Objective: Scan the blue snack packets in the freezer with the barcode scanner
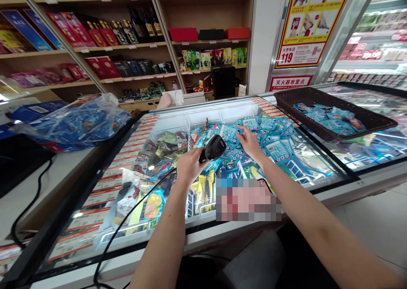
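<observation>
My left hand (190, 166) is wrapped round the handle of a black barcode scanner (215, 148), its head pointing toward the blue packets. A black cable runs from the scanner down along my left forearm. With my right hand (249, 142) I pinch the edge of a small blue packet (229, 133), held just in front of the scanner. Many similar blue packets (280, 150) lie spread in a loose heap on the glass top of the chest freezer (133, 183), around and beyond my right hand.
A dark brown plastic basket (330, 133) with more blue packets stands at the right on the freezer. On the left counter lies a clear plastic bag (85, 121) of blue packs. A pixelated patch covers something at the freezer's near edge. Stocked shelves (127, 47) stand behind.
</observation>
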{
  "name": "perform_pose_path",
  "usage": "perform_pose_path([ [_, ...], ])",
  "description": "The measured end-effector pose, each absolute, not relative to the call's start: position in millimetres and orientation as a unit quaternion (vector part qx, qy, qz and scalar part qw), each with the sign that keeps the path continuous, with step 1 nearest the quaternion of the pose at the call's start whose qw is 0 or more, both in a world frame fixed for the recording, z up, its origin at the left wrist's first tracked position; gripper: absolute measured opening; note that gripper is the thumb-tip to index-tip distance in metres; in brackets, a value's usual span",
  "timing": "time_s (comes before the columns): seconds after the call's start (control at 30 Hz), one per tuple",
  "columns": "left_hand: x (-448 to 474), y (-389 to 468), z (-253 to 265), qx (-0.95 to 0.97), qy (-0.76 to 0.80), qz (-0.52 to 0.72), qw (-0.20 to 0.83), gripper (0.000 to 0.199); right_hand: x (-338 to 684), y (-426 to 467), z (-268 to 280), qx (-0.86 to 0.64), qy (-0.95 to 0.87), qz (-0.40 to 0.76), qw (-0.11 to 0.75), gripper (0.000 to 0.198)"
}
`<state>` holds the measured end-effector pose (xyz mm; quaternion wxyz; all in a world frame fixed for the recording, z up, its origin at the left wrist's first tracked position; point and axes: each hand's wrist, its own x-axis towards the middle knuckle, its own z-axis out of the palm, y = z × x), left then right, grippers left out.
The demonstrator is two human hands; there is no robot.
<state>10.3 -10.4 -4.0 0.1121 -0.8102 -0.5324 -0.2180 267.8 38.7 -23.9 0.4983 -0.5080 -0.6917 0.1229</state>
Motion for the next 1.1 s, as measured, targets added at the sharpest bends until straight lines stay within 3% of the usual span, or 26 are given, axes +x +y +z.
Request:
perform_pose_path([
  [0.27, 12, -23, 3, -0.854, -0.483, -0.169, 0.094, 0.032, 269, 38, -23, -0.496, -0.695, 0.140, 0.502, 0.037],
  [0.73, 17, -67, 15, -0.892, -0.430, -0.138, 0.006, 0.042, 269, 40, -29, -0.518, -0.686, 0.048, 0.508, 0.031],
  [1.1, 36, -65, 23, -0.893, -0.430, -0.133, -0.023, 0.067, 266, 30, -9, -0.492, -0.741, -0.024, 0.456, 0.035],
])
